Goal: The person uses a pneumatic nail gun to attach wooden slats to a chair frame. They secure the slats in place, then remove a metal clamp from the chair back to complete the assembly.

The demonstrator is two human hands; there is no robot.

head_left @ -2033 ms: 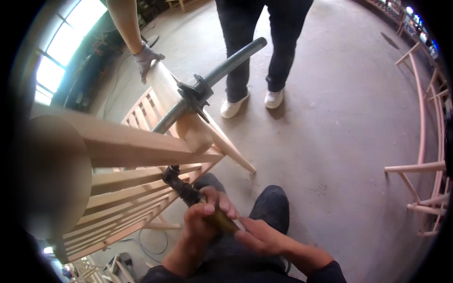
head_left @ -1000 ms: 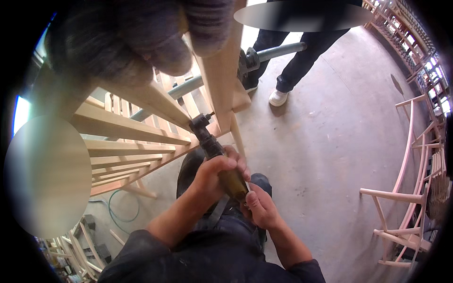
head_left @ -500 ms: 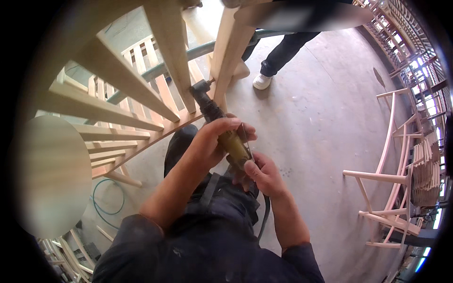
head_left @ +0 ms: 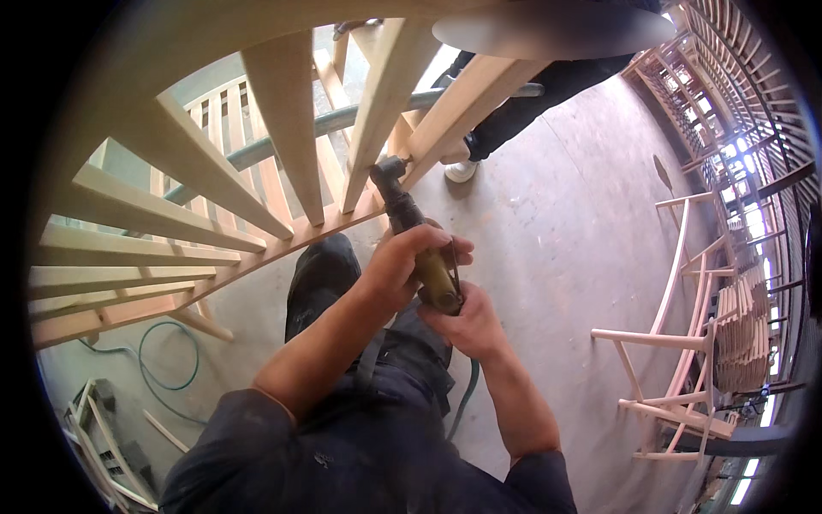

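Note:
Both of my hands are closed round a right-angle air drill (head_left: 438, 272) with a yellow-green body and a dark neck. My left hand (head_left: 409, 257) wraps the body from the left, its fingertips showing by the lever on the far side. Lower down, my right hand (head_left: 475, 324) grips the tool's rear end. The angled head sits between two slats of a pale wooden frame (head_left: 338, 218). Its short bit points right and meets, or nearly meets, the end post (head_left: 467, 111) close to the bottom rail. The bit's tip is too small to make out.
A green-grey air hose (head_left: 463, 398) hangs beside my leg; a thin green hose (head_left: 144, 377) coils on the floor. Behind the slats stands another person in dark trousers (head_left: 514, 120) and a white shoe (head_left: 461, 171). Unfinished wooden chair frames (head_left: 659, 338) stand at right.
In the picture, the slatted frame, drill and both hands have shifted slightly right. The bit still points at the end post, and both hands keep their hold.

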